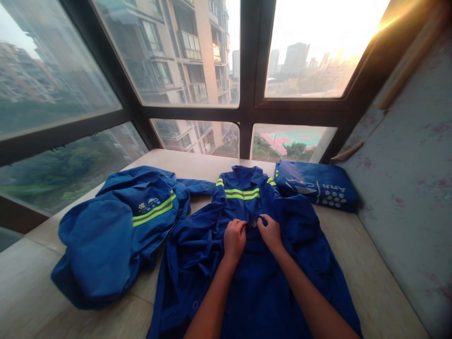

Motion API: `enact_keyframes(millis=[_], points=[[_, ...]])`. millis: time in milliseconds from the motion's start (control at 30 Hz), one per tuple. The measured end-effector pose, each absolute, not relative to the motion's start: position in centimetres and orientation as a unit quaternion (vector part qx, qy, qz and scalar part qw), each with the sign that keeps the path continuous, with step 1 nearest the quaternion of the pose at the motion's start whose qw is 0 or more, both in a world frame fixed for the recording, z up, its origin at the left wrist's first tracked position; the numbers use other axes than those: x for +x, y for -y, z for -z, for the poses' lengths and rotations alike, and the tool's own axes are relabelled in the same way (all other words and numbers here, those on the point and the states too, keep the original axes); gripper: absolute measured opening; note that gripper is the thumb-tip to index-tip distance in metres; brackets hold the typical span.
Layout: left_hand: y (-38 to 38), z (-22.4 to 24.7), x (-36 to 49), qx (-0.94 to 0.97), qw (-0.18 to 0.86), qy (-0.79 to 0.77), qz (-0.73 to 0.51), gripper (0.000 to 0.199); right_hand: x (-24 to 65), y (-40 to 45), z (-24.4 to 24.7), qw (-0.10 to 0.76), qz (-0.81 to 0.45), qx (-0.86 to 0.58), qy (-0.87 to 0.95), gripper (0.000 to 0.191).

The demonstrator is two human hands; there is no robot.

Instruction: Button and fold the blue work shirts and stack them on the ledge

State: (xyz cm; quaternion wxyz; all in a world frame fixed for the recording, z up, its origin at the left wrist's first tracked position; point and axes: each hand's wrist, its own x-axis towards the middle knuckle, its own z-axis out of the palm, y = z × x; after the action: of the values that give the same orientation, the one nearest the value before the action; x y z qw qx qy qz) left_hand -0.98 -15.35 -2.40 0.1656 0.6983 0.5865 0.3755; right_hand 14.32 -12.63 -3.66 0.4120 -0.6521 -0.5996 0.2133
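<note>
A dark blue garment point(261, 287) lies spread over the near middle of the ledge, with wrinkled cloth at both sides. My left hand point(235, 239) is closed in a pinch on its upper edge. Just to the right, my right hand point(269, 230) pinches the same edge, a small gap between the two hands. Beyond them lies a blue work jacket point(243, 181) with a collar and yellow-green reflective stripes, its lower part covered by the garment's cloth or my hands.
A crumpled blue jacket point(102, 240) with a reflective stripe and white logo lies at the left. At the back right sits a folded blue stack point(316, 183) with white lettering. Windows point(246, 113) rise behind the pale ledge point(377, 278); a patterned wall point(406, 188) stands on the right.
</note>
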Motion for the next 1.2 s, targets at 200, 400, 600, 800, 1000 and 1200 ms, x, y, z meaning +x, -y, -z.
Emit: enact_keyframes(millis=[200,400,600,800,1000,1200], points=[[15.4,2.1,-2.7,0.646,0.162,-0.612,-0.426,0.024,15.8,12.8,2.8,0.406,-0.215,-0.686,0.564,0.038],[15.4,1.2,-4.4,0.615,0.142,-0.634,-0.446,0.034,18.9,12.9,1.7,0.371,-0.176,-0.737,0.537,0.038],[16.1,-0.8,-3.5,0.687,0.089,-0.658,-0.295,0.034,17.9,12.1,-1.2,0.305,-0.085,-0.703,0.637,0.030],[13.6,-2.4,-0.5,0.701,0.103,-0.604,-0.364,0.037,11.9,8.7,-2.9,0.229,-0.047,-0.597,0.767,0.021],[8.4,0.9,0.5,0.677,0.167,-0.584,-0.416,0.031,11.7,5.5,1.6,0.238,-0.107,-0.635,0.727,0.019],[7.1,3.2,0.3,0.680,0.177,-0.596,-0.387,0.032,13.4,5.0,4.0,0.325,-0.160,-0.611,0.704,0.024]])
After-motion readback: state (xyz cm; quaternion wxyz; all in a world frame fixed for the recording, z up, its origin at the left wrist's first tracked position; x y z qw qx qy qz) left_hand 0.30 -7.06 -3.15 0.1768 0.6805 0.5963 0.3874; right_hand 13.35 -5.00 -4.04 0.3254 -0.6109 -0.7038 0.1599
